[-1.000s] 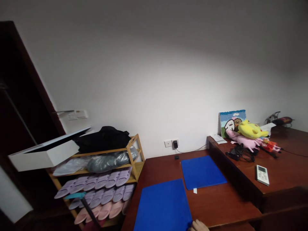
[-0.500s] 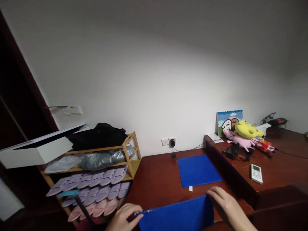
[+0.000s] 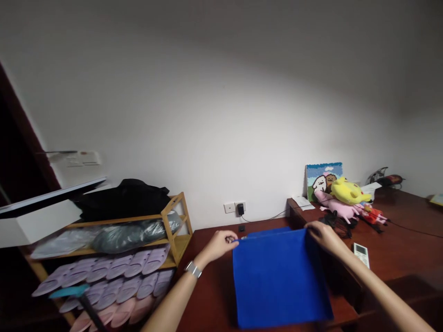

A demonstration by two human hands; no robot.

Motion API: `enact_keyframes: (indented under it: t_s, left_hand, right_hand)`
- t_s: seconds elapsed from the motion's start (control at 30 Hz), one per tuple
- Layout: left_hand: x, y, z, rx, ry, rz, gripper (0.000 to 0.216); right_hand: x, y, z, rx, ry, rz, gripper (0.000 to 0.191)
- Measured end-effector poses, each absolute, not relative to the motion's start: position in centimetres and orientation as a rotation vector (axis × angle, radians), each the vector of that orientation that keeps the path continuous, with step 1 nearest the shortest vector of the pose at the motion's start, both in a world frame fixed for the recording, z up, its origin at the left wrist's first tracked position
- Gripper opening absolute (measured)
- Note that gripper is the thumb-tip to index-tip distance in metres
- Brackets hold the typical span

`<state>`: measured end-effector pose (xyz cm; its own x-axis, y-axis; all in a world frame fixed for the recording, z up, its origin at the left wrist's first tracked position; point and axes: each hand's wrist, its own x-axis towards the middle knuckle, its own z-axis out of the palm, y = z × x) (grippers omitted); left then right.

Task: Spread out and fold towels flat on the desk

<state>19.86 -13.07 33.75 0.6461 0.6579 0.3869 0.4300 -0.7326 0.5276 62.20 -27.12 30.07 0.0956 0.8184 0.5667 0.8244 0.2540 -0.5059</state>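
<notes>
A square blue cloth (image 3: 277, 279) hangs spread out in front of me, its upper edge held up above the dark red-brown tabletop (image 3: 207, 281). My left hand (image 3: 224, 244), with a silver watch band on the wrist, pinches its upper left corner. At the upper right corner, my right hand (image 3: 320, 235) grips the same edge. Behind the held cloth a second blue cloth (image 3: 266, 232) lies on the table against the wall side; only its far strip shows, the rest being covered from view.
Left of the table stands a wooden rack (image 3: 173, 240) with lilac slippers (image 3: 129, 260), pink slippers and a black bag (image 3: 126, 200). On the raised surface at right are plush toys (image 3: 349, 191), a remote control (image 3: 361, 254) and a picture (image 3: 323, 177). A plugged charger (image 3: 240, 210) trails a cable.
Both hands have risen and moved forward with the blue cloth, which now shows almost whole. It hides most of the second cloth on the table. The view has shifted slightly right.
</notes>
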Motion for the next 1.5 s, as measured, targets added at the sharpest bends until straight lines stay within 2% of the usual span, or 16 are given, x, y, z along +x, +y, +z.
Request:
enact_keyframes:
  t_s: [0.17, 0.3, 0.4, 0.53, 0.63, 0.77, 1.07, 1.33, 1.4, 1.5]
  left_hand:
    - [25.8, -7.1, 35.8, 2.583, 0.889, 1.157, 0.022]
    - [28.2, -5.1, 32.8, 2.588, 0.935, 1.290, 0.023]
    - [28.7, -6.1, 27.0, 2.612, 0.971, 1.263, 0.021]
    - [28.7, -9.6, 16.1, 2.648, 1.047, 1.173, 0.020]
    - [28.8, -11.4, 8.1, 2.712, 1.206, 0.881, 0.025]
    - [28.7, -11.4, 2.3, 2.689, 1.308, 0.784, 0.026]
    - [27.5, -10.3, 0.9, 2.742, 1.244, 0.890, 0.032]
    - [26.7, -10.9, 0.5, 2.809, 1.209, 0.734, 0.037]
    - [26.4, -11.2, 0.3, 2.807, 1.225, 0.773, 0.037]
    - [25.7, -11.6, -0.5, 2.793, 1.282, 0.877, 0.035]
  right_hand:
    - [66.5, -19.9, 32.8, -1.571, -1.448, -0.111, 0.026]
    - [68.0, -16.5, 30.3, -1.580, -1.318, -0.128, 0.031]
    - [67.4, -16.3, 24.8, -1.619, -1.249, -0.096, 0.031]
    - [64.9, -18.2, 15.0, -1.736, -1.153, 0.023, 0.029]
    - [63.3, -19.7, 8.5, -1.850, -1.064, 0.139, 0.023]
    - [62.9, -20.3, 3.3, -1.918, -1.028, 0.228, 0.026]
    - [63.5, -20.2, -0.5, -1.966, -1.009, 0.264, 0.045]
    - [64.7, -18.6, -0.2, -2.039, -0.734, 0.424, 0.051]
    - [64.7, -18.1, 0.1, -2.054, -0.685, 0.479, 0.047]
    - [64.1, -18.8, 0.4, -2.036, -0.650, 0.561, 0.030]
